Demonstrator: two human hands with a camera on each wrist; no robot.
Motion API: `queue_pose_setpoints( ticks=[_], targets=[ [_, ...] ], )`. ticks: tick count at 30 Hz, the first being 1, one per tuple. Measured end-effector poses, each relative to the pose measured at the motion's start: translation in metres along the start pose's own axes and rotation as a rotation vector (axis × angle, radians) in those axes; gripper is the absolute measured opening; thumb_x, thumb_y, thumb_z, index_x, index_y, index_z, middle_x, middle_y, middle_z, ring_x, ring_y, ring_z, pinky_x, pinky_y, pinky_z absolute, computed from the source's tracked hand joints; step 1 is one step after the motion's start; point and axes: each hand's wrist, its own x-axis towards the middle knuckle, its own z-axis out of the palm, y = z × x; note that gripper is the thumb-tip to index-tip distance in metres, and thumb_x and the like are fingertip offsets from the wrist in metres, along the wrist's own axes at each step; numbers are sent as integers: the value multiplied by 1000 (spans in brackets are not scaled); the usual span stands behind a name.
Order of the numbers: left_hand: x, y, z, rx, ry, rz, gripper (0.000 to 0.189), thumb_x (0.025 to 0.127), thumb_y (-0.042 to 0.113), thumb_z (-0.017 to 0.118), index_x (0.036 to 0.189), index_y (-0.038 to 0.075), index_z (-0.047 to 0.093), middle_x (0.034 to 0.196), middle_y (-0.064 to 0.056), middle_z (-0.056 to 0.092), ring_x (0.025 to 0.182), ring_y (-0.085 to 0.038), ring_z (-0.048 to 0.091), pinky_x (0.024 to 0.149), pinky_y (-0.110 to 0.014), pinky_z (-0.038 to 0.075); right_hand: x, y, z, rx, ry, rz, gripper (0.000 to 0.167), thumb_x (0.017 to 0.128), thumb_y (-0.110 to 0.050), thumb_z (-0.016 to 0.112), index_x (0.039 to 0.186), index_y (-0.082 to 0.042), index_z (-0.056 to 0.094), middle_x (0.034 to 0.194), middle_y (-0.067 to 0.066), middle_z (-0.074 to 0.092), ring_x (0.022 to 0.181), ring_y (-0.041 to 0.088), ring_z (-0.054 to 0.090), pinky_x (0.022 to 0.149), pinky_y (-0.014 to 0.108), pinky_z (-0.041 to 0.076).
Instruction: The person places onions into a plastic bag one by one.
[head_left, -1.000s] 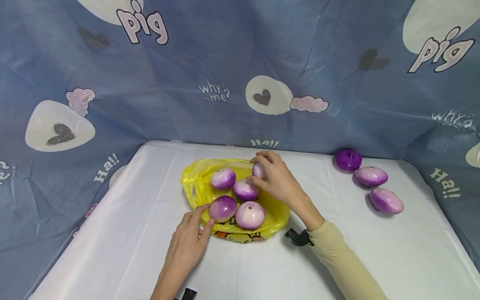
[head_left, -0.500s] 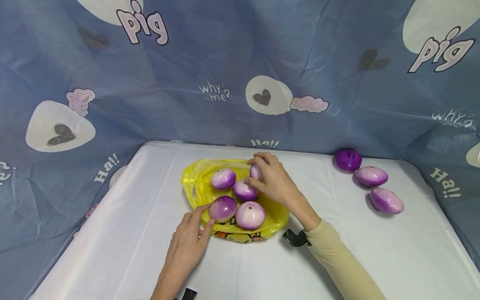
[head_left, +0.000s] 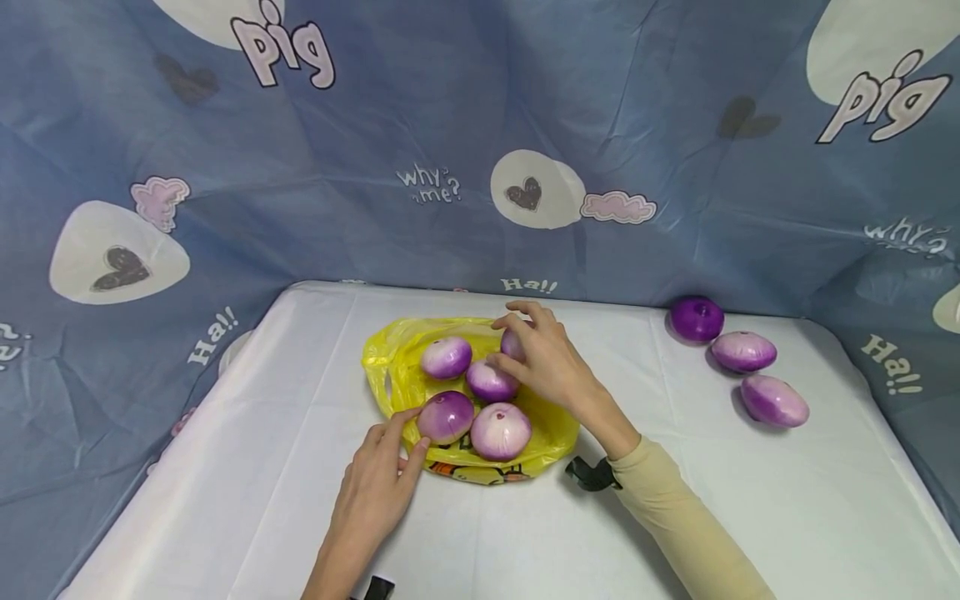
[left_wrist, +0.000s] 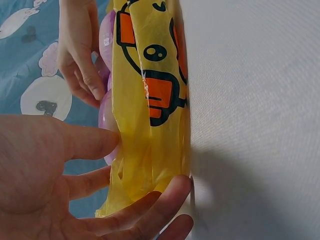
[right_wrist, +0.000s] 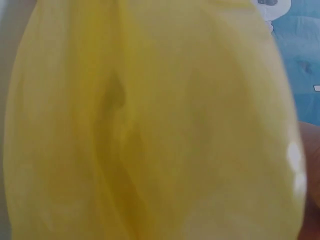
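Observation:
In the head view, several purple-and-white onions [head_left: 502, 432] lie in a yellow plastic bag [head_left: 555, 425] spread low on the table. My right hand [head_left: 551, 358] holds one onion [head_left: 512, 343] at the bag's back right, its fingers over the top and partly hiding it. Beside the thumb sits another onion [head_left: 489, 381]. My left hand [head_left: 377, 477] rests at the bag's front left, index finger and thumb near the closest onion [head_left: 446, 417]. In the left wrist view, the left fingers lie fairly straight along the bag's side [left_wrist: 145, 150]. Yellow plastic fills most of the right wrist view.
Three more onions stand at the back right of the white-covered table [head_left: 300, 417]: a dark purple one [head_left: 697, 321], a paler one [head_left: 742, 352] and another pale one [head_left: 774, 402]. A blue printed cloth [head_left: 450, 100] rises behind and at both sides.
My right hand has shifted slightly left with its onion, which now shows a more purple side. My left hand and the other onions have stayed in place.

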Motion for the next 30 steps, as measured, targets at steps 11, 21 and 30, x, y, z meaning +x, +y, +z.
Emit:
queue_pose_setpoints(
  ticks=[11,21,30],
  targets=[
    [0,0,0,1,3,7,44,108,33,67,150,21,60,131,-21,68,84,-16,68,66,-33,50,-2,-1,-3,8,-9,-2,43,98,-37,81,132,-13,70,160,18,49,146,43,53,121,69,38],
    [-1,-1,1,1,-1,-2,44,108,34,66,150,22,60,134,-22,68,84,-17,69,67,-34,51,-8,1,-3,7,-22,-4,40,99,-36,79,131,-13,70,160,20,49,144,43,55,122,70,37],
    [0,-1,0,-2,-3,1,45,108,34,65,151,21,59,134,-22,68,84,-16,70,66,-34,52,-14,10,-14,13,4,23,30,104,-36,73,126,-17,71,160,18,49,152,43,45,123,70,35]
  ],
)
